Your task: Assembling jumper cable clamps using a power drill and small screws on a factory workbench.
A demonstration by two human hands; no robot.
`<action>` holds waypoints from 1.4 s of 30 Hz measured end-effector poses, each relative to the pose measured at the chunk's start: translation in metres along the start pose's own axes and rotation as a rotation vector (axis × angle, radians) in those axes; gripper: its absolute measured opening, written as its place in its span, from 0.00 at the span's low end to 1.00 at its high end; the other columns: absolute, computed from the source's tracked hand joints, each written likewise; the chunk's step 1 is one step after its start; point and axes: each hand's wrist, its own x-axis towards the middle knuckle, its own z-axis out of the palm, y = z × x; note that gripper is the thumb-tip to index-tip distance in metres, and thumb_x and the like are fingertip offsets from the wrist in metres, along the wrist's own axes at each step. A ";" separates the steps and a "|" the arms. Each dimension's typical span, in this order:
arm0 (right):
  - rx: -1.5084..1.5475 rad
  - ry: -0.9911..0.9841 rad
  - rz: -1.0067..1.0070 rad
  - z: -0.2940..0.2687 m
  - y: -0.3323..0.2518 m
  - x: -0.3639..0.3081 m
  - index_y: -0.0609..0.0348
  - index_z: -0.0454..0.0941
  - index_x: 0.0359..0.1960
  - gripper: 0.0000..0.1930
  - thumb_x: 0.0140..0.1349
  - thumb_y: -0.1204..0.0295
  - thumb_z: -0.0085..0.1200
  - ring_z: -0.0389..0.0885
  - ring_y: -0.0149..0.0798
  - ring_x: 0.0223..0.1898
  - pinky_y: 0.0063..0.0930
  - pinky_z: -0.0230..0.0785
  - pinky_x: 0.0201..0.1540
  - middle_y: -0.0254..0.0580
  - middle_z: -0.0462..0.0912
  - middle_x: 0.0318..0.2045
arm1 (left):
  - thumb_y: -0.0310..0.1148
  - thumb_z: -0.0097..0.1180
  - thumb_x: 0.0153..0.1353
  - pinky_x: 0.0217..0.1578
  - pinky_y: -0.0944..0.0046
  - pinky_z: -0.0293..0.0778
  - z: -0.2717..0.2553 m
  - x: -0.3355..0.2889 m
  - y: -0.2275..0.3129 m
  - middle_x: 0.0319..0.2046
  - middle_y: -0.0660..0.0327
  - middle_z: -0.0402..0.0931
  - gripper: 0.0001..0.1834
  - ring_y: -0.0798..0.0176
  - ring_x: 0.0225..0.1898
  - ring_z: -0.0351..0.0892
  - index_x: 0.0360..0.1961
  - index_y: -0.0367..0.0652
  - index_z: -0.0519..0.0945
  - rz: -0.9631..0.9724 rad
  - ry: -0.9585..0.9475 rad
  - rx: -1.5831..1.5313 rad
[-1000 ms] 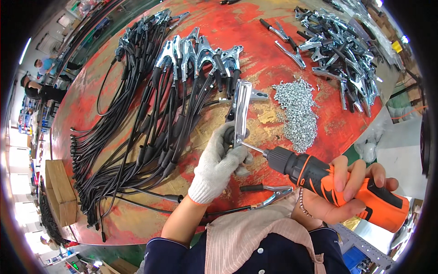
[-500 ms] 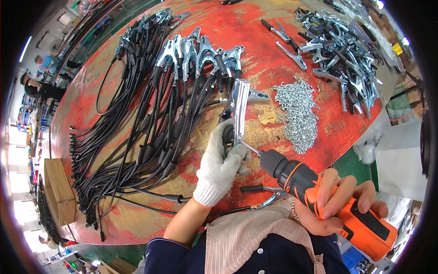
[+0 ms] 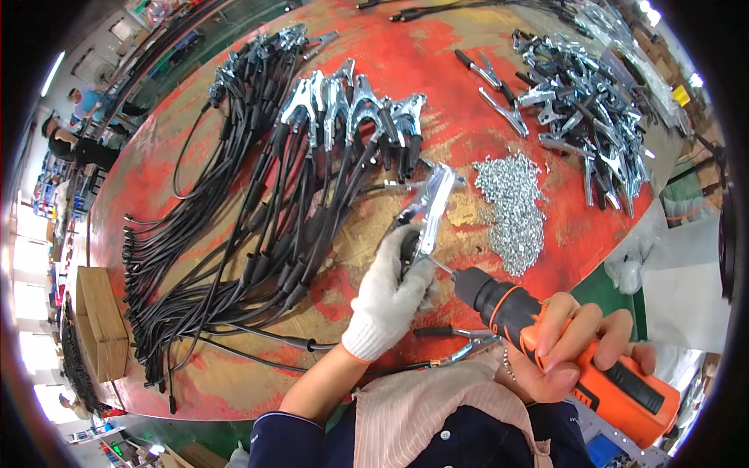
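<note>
My left hand (image 3: 394, 292), in a white knit glove, grips the black-handled end of a silver metal clamp (image 3: 431, 204) lying on the worn red table (image 3: 406, 70). My right hand (image 3: 573, 351) holds an orange and black cordless screwdriver (image 3: 562, 351), and its bit touches the clamp just beside my gloved fingers. A black cable runs from the clamp toward the left.
A heap of small silver screws (image 3: 515, 207) lies right of the clamp. Several bare metal clamps (image 3: 585, 101) are piled at the far right. Finished clamps with black cables (image 3: 296, 179) spread across the left. Another clamp (image 3: 460, 343) lies near the table's front edge. A wooden box (image 3: 101, 320) stands at the left.
My right hand with the screwdriver has dropped lower and closer to me, while the bit stays on the clamp. My left hand keeps its hold.
</note>
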 end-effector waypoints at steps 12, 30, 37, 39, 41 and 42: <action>-0.359 0.155 0.790 -0.060 -0.019 -0.036 0.54 0.62 0.55 0.32 0.48 0.82 0.61 0.77 0.30 0.32 0.26 0.72 0.35 0.33 0.74 0.34 | 0.34 0.55 0.52 0.23 0.56 0.71 -0.020 -0.018 0.061 0.24 0.53 0.78 0.22 0.50 0.20 0.77 0.49 0.39 0.74 0.916 0.282 1.133; -0.222 0.181 1.074 -0.034 0.038 -0.026 0.57 0.71 0.43 0.20 0.50 0.76 0.67 0.78 0.26 0.37 0.23 0.74 0.43 0.30 0.79 0.35 | 0.32 0.54 0.54 0.18 0.54 0.68 -0.002 -0.020 0.059 0.17 0.50 0.73 0.28 0.47 0.15 0.73 0.55 0.29 0.67 0.956 0.157 1.220; -0.173 0.425 0.751 -0.049 0.000 -0.007 0.60 0.72 0.42 0.17 0.50 0.82 0.64 0.80 0.30 0.34 0.24 0.75 0.36 0.36 0.81 0.35 | 0.36 0.58 0.55 0.55 0.48 0.62 -0.037 0.021 0.072 0.55 0.46 0.68 0.31 0.39 0.56 0.65 0.58 0.34 0.66 1.160 0.677 1.546; -0.229 0.417 0.513 -0.075 -0.034 0.004 0.62 0.72 0.44 0.16 0.53 0.83 0.60 0.81 0.34 0.35 0.27 0.76 0.35 0.41 0.81 0.37 | 0.37 0.61 0.51 0.54 0.50 0.64 -0.026 0.004 0.031 0.52 0.51 0.73 0.28 0.46 0.52 0.71 0.52 0.37 0.73 1.037 0.182 1.526; -0.247 0.445 0.389 -0.089 -0.054 0.012 0.64 0.73 0.45 0.15 0.55 0.82 0.56 0.82 0.37 0.36 0.29 0.76 0.34 0.45 0.80 0.39 | 0.40 0.61 0.51 0.35 0.57 0.75 -0.018 -0.022 -0.015 0.31 0.61 0.81 0.13 0.56 0.31 0.79 0.36 0.48 0.80 0.747 -0.269 1.619; -0.263 0.472 0.348 -0.094 -0.059 0.013 0.64 0.73 0.46 0.14 0.57 0.81 0.54 0.82 0.38 0.35 0.30 0.76 0.33 0.46 0.80 0.39 | 0.42 0.60 0.51 0.28 0.59 0.74 -0.011 -0.031 -0.038 0.24 0.63 0.79 0.11 0.58 0.25 0.78 0.35 0.50 0.80 0.758 -0.349 1.480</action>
